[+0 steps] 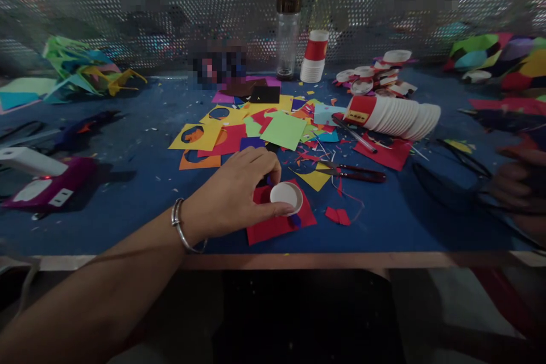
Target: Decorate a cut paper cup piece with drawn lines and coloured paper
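Note:
My left hand (pixel 232 193), a silver bangle on its wrist, reaches in from the lower left. Its thumb and fingers are closed around a shallow white paper cup bottom (pixel 281 198). This round piece rests on a square of red paper (pixel 264 233), and a bit of blue-purple shows under its rim. The fingertips on the far side are partly hidden. Just to the right, scissors (pixel 362 175) with dark red handles lie over a yellow paper scrap (pixel 314 180). A small red scrap (pixel 338 216) sits nearer the table edge. My right hand is out of view.
Stacked paper cups (pixel 398 116) lie sideways behind the scissors, near a pen (pixel 356 133). A glass bottle (pixel 288 40) and upright cups (pixel 314 57) stand at the back. A purple power strip (pixel 55 187) is left. Another person's hand (pixel 518 193) shows at the right edge.

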A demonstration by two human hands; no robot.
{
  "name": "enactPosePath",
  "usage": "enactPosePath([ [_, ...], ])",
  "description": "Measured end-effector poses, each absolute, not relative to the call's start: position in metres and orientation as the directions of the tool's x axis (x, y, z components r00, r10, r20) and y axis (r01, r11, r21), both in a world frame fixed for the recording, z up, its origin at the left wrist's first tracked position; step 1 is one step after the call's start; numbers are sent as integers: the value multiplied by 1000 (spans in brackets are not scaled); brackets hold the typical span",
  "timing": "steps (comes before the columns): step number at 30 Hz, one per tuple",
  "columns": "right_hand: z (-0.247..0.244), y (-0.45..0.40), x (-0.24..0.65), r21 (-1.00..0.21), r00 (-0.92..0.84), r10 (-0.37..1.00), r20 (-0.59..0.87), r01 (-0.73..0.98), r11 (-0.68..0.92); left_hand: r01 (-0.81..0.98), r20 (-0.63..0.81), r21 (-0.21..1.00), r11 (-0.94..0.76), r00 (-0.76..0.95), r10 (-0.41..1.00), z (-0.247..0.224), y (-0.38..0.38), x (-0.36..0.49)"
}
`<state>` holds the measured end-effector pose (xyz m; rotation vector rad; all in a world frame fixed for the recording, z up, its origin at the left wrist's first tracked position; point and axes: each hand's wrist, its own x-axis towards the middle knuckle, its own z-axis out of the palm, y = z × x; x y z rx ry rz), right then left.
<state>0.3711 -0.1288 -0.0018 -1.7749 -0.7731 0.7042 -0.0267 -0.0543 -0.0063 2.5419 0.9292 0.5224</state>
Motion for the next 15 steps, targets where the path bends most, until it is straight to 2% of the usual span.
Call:
enactPosePath([
  [2,1,-120,363,-963,679,696,-235,-64,-263,544,224,479,-689,683,695,-7,-53,-28],
  [4,5,-115,356,-937,660,677,-327,-131,-324,557,248,491,-670,648,720,-7,-52,-29],
  [9,17,-103,346,-934,581,754,-305,-26,-357,567,282,527,-633,586,760,-6,-47,-33],
  [11,23,-97,340,-915,579,745,-331,-3,-404,580,277,528,-621,574,771,-4,-45,-34],
  [15,32,-85,330,-824,633,668,-392,80,-560,650,151,500,-572,585,797,-1,-39,-42],
])
